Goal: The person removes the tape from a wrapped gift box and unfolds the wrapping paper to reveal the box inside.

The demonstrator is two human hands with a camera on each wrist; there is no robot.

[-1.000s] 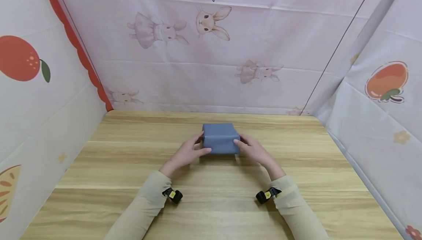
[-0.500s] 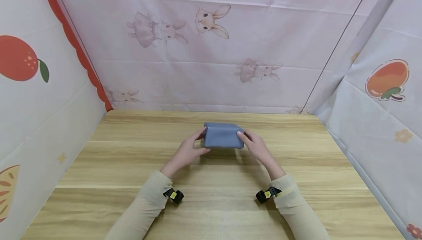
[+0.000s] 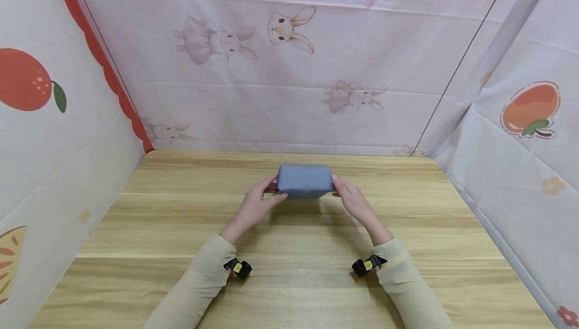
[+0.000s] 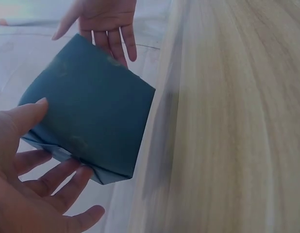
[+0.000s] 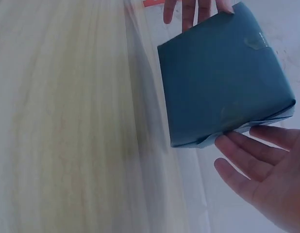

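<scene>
A box wrapped in blue paper [image 3: 305, 178] is held between both hands, above the far middle of the table. Its folded, taped paper ends show in the left and right wrist views. My left hand [image 3: 255, 206] grips the left end, thumb along the near edge and fingers at the end fold. On the opposite end, my right hand [image 3: 355, 203] holds the box with its thumb at the upper corner; its other fingers are mostly hidden in the head view. In the right wrist view, the right fingertips [image 5: 227, 141] press against the folded flap of the box [image 5: 218, 82].
The wood-grain table [image 3: 289, 279] spreads out around the hands. Printed cloth with rabbits [image 3: 289, 83] hangs behind it, and fruit-patterned cloth [image 3: 520, 168] borders the sides. Small black cameras [image 3: 239, 267] are strapped on both wrists.
The box has rolled away from me between the hands: its near face has turned upward and a lower side now shows beneath. The right thumb has shifted to its corner; both forearms stay nearly still.
</scene>
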